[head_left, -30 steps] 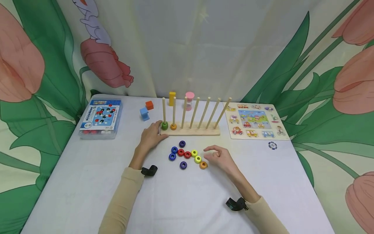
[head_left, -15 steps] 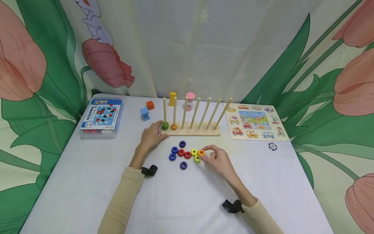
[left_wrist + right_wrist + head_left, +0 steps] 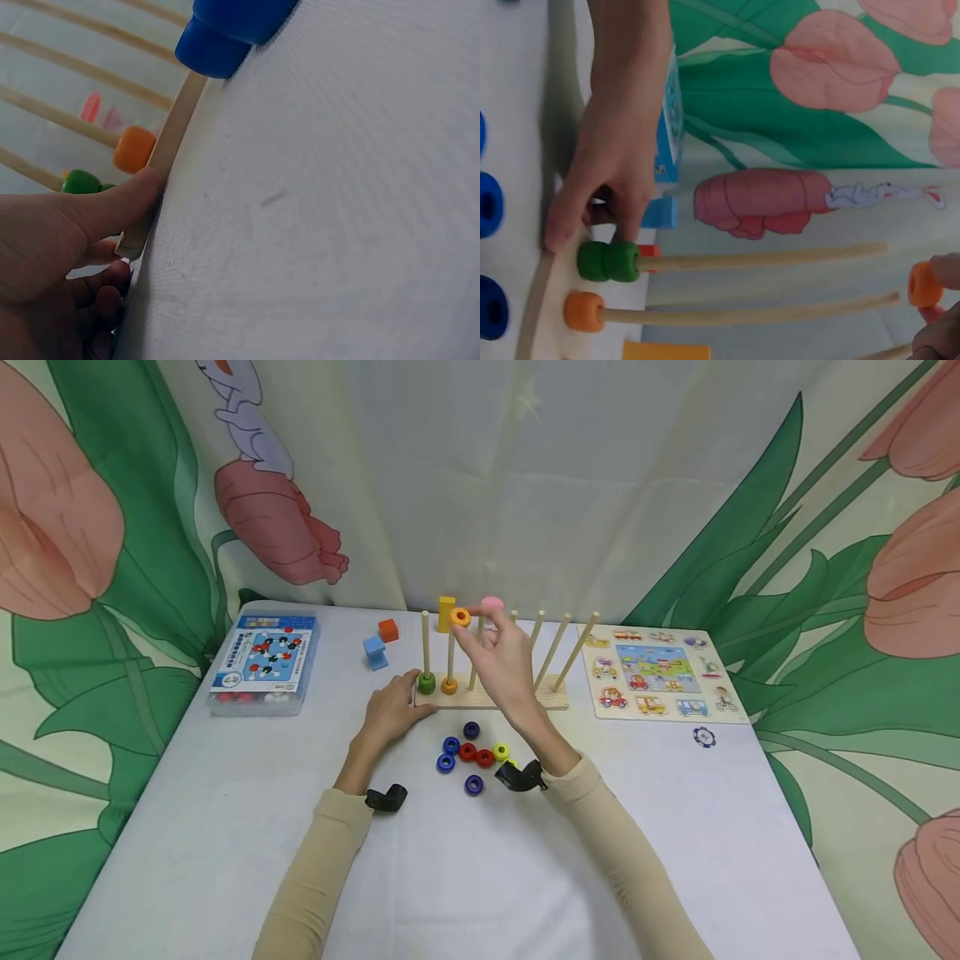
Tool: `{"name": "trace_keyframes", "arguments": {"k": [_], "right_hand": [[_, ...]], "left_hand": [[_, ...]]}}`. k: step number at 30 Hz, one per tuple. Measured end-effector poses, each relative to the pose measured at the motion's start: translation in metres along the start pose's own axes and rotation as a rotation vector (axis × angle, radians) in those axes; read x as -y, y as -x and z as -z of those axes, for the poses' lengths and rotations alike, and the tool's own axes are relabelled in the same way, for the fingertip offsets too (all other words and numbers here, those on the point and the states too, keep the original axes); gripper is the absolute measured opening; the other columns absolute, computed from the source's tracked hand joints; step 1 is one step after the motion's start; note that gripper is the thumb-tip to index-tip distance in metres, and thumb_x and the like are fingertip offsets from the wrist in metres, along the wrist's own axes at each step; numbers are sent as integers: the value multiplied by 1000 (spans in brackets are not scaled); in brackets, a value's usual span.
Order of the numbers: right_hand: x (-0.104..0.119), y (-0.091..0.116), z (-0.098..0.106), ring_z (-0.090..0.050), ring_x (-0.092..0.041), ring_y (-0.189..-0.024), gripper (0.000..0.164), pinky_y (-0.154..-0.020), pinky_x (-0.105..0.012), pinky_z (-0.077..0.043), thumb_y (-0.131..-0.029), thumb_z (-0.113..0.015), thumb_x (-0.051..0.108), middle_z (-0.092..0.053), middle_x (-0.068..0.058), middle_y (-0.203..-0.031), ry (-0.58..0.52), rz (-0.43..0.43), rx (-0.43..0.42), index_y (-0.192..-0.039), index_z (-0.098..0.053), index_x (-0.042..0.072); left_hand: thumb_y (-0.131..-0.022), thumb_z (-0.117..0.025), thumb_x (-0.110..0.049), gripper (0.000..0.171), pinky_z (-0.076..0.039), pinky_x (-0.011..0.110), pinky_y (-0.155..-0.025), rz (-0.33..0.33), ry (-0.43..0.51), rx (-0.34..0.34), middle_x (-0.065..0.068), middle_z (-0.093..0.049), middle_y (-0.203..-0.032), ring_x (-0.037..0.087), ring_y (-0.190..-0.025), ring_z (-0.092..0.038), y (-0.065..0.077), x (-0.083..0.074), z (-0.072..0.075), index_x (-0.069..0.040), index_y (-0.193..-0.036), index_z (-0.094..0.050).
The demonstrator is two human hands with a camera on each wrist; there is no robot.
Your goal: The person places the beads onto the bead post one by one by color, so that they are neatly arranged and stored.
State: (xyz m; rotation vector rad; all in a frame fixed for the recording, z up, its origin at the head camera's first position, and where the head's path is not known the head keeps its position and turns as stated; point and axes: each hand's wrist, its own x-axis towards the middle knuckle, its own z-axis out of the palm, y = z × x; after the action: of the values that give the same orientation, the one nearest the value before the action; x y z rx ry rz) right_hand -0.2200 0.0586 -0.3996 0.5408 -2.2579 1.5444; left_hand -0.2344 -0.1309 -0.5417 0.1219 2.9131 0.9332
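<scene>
My right hand (image 3: 504,664) pinches an orange ring (image 3: 453,621) between thumb and fingers, up at the top of the second peg from the left. In the right wrist view this ring (image 3: 928,283) is just off the peg's tip (image 3: 889,298). My left hand (image 3: 392,706) grips the left end of the wooden peg rack (image 3: 495,700), its thumb (image 3: 139,193) on the front edge. Two green rings (image 3: 607,262) sit at the bottom of the first peg, and one orange ring (image 3: 583,312) at the bottom of the second. My right hand hides some middle pegs.
Several blue, red, purple and yellow rings, such as a red ring (image 3: 468,759), lie before the rack. Behind it stand a yellow block (image 3: 446,610) and a pink-topped timer. A boxed set (image 3: 258,660) and blocks lie left; a picture puzzle (image 3: 656,706) and chip lie right.
My right hand has picked up the orange ring from the table and carried it up and left to the second peg's top. My left hand has stayed on the rack's end.
</scene>
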Motion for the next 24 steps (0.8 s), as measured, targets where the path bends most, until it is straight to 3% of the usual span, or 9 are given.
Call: {"name": "trace_keyframes", "arguments": {"k": [4,8,12,15,18,24], "right_hand": [[1,-16,-6,-25,-14,-34,35,-34,-28,-19,-90,-66,32,-31,-1,-44,113,21,-11,-117,-63,10],[-2,-17,-6,-26,-12,-35,36,-35,-27,-19,-90,-67,29,-31,1,-44,186,22,-5,-118,-64,7],[-10,-5,-4,-25,-12,-38,37,-37,-26,-19,-91,-66,30,-30,1,-46,175,63,-18,-121,-64,8],[-19,10,1,-24,-14,-38,33,-37,-27,-19,-90,-66,28,-29,-1,-46,103,55,-31,-117,-66,10],[-34,29,10,-23,-14,-38,26,-35,-28,-18,-89,-68,25,-29,-2,-46,21,-68,37,-110,-69,10],[-74,66,32,-23,-10,-43,24,-42,-25,-20,-85,-72,20,-26,5,-49,-1,-510,332,-108,-70,12]], "left_hand": [[-82,-71,-45,79,-39,44,-80,-25,2,-1,9,-56,-95,23,-83,-51,-1,-1,-3,-6,-143,-39],[-83,-70,-47,79,-39,42,-77,-37,-7,-1,8,-55,-92,23,-81,-50,-2,-2,-5,-6,-143,-39],[-82,-70,-46,80,-38,41,-75,-27,-10,-3,9,-53,-91,23,-80,-49,-2,-2,-3,-6,-143,-39],[-83,-70,-46,79,-38,42,-77,-21,-14,2,9,-53,-92,23,-81,-49,-2,-2,-2,-6,-144,-38],[-83,-69,-47,80,-39,42,-78,-14,-24,7,9,-53,-92,23,-81,-49,-2,-2,-1,-6,-144,-37],[-83,-70,-45,80,-39,45,-83,7,-31,5,12,-56,-100,26,-87,-52,0,-1,0,-6,-145,-37]]}}
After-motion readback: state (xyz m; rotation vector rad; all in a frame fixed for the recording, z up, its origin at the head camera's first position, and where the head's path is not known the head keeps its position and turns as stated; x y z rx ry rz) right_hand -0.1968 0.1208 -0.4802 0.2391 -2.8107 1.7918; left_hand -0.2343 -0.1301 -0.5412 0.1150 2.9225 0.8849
